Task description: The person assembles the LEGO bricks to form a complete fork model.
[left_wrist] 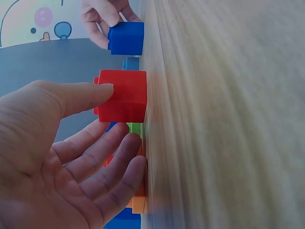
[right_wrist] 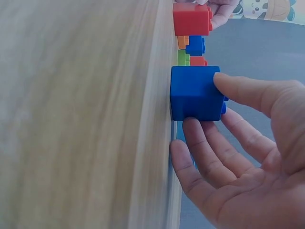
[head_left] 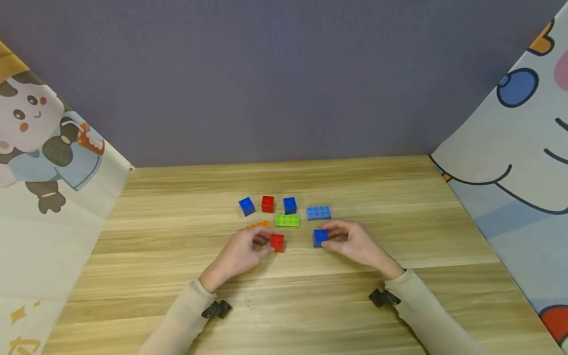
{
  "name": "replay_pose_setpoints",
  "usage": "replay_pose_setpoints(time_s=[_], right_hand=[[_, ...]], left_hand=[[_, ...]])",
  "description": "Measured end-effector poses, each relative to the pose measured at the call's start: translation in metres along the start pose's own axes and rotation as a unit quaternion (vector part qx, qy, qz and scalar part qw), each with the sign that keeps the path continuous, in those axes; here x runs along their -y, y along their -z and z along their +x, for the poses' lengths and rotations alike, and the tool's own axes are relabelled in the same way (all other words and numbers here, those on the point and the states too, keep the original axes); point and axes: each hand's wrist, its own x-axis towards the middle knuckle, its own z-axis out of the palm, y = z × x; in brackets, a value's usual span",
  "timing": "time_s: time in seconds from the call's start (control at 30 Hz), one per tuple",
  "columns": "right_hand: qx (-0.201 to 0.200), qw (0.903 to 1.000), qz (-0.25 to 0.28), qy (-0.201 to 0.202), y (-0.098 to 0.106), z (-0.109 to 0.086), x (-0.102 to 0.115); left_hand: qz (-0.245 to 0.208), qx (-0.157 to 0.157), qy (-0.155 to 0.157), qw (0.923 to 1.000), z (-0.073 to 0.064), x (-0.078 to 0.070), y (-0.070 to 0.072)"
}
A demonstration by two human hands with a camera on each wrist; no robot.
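My left hand (head_left: 241,250) pinches a square red toy brick (head_left: 277,242) between thumb and fingers, its studs facing up. In the left wrist view the thumb lies on the side of this red brick (left_wrist: 124,95), whose base is close to the tabletop. To the right, my right hand (head_left: 355,242) pinches a square blue toy brick (head_left: 318,238), also studs up. The right wrist view shows the thumb on one side of the blue brick (right_wrist: 196,93) and fingertips at the other. A gap of bare wood separates the two held bricks.
Behind the hands lie a lime green brick (head_left: 287,220), a light blue brick (head_left: 318,213) and an orange brick (head_left: 263,224) partly hidden by the left hand. Farther back stand two blue bricks (head_left: 246,206) with a red brick (head_left: 267,204) between them. A grey panel (head_left: 284,98) rises behind the wooden table (head_left: 293,315).
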Motion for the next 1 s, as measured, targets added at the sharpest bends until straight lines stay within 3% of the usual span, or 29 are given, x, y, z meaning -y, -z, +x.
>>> replay_pose_setpoints(time_s=[1.0], right_hand=[[-0.016, 0.9994, -0.003, 0.029, 0.000, 0.006, 0.018]], left_hand=[[0.014, 0.005, -0.016, 0.9998, 0.009, -0.011, -0.011]])
